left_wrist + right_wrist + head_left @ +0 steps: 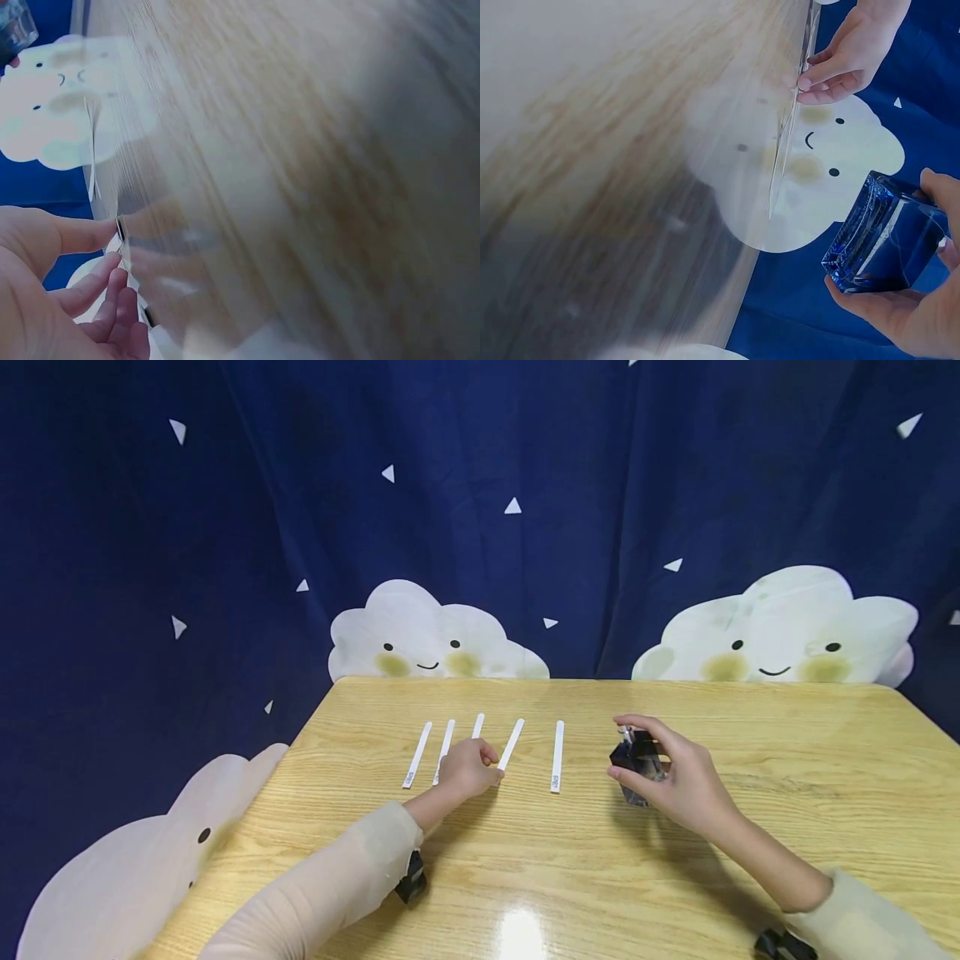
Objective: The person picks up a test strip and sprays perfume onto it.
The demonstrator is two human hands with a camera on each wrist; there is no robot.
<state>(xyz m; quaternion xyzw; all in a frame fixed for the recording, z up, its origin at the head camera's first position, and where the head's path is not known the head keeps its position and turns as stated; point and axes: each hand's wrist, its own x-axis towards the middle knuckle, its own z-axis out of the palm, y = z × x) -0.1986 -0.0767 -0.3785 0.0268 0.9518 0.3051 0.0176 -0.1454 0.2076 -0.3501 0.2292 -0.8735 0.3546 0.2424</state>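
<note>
Several white paper test strips lie in a spread row on the wooden table. My left hand reaches over the row and covers parts of the middle ones. Its thumb and index finger pinch the near end of a slanted strip, which still lies along the tabletop; the left wrist view shows the fingertips at the strip's edges. Raised above the table on the right, a dark, faceted glass perfume bottle is held between the thumb and fingers of my right hand. Its base looks blue in the right wrist view.
One strip lies between the two hands, and another is at the row's left end. Behind the table's far edge hangs a dark blue curtain with white clouds and triangles.
</note>
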